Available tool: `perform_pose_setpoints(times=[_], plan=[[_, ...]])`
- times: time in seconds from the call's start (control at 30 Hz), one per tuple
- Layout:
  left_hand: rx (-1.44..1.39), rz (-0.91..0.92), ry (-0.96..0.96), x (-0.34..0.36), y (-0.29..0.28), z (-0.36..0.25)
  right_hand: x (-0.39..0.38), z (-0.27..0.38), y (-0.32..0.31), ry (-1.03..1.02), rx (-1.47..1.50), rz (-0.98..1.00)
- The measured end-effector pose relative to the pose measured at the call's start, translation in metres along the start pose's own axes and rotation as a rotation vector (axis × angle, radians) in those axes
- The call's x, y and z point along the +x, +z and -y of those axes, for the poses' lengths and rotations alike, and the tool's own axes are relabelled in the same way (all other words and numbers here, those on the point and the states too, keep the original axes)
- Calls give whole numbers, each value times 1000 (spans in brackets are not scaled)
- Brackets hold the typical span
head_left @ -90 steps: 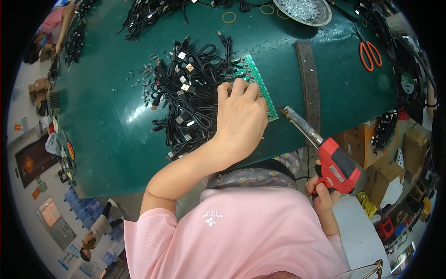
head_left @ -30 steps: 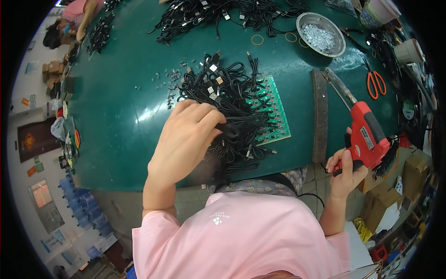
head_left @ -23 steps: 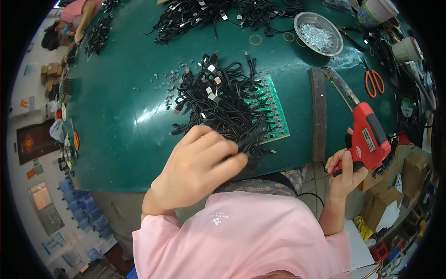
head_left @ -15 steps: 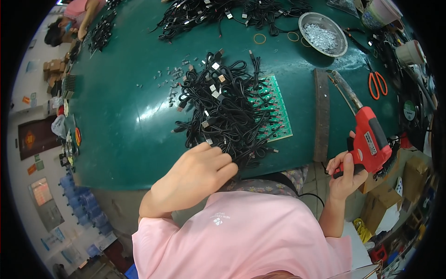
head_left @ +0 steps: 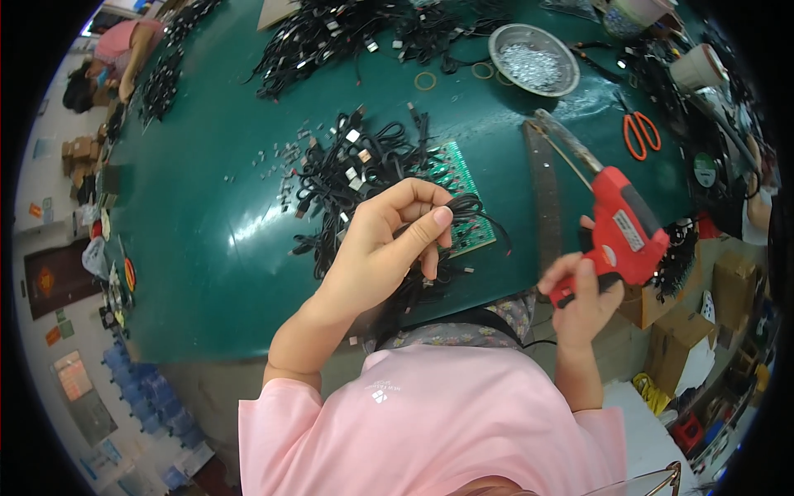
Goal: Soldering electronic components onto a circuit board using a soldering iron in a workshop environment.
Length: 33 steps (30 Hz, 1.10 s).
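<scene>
My left hand (head_left: 380, 244) pinches a coiled black cable (head_left: 465, 207) between thumb and fingers, just in front of the cable pile. The cable's thin end with a reddish tip points right, over a green circuit board panel (head_left: 463, 178). Behind and beside this hand lies a heap of black USB cables (head_left: 376, 149), partly covering the panel. In my right hand (head_left: 581, 302) is a red soldering gun (head_left: 622, 231). Its long metal tip points up and left, close to a dark flat bar (head_left: 546, 190) on the green table.
A metal bowl (head_left: 572, 74) of small clear pieces stands at the back right, with orange-handled scissors (head_left: 639, 136) nearby. Small grey parts (head_left: 285, 157) lie scattered left of the heap. More cables (head_left: 310, 41) fill the far side. A person (head_left: 124, 50) sits far left.
My left hand has risen from the heap and moved right, with a coiled cable now in its fingers. My right hand and the soldering gun have shifted slightly left in the picture.
</scene>
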<state>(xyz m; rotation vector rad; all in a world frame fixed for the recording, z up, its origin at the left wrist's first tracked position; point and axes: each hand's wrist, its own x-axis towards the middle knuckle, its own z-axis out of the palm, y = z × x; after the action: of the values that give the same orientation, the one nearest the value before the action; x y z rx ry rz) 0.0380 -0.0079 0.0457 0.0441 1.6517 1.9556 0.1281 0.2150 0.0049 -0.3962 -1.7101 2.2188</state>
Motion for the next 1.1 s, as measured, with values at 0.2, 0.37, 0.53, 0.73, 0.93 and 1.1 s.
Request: perform_pose_setpoints(times=[0.2, 0.37, 0.53, 0.73, 0.93, 1.1], plan=[[-123, 2, -73, 7, 5, 21, 1, -1, 32, -47, -166, 58], [-102, -26, -95, -7, 7, 20, -1, -9, 22, 36, -211, 124], [1301, -36, 384, -28, 12, -9, -6, -4, 24, 140, -190, 77], [1022, 234, 409, -14, 27, 25, -15, -5, 30, 158, -184, 114], [1365, -24, 184, -26, 32, 4, -16, -6, 9, 60, -219, 63], [1514, 32, 413, -11, 29, 19, -24, 2, -25, 72, -305, 52]])
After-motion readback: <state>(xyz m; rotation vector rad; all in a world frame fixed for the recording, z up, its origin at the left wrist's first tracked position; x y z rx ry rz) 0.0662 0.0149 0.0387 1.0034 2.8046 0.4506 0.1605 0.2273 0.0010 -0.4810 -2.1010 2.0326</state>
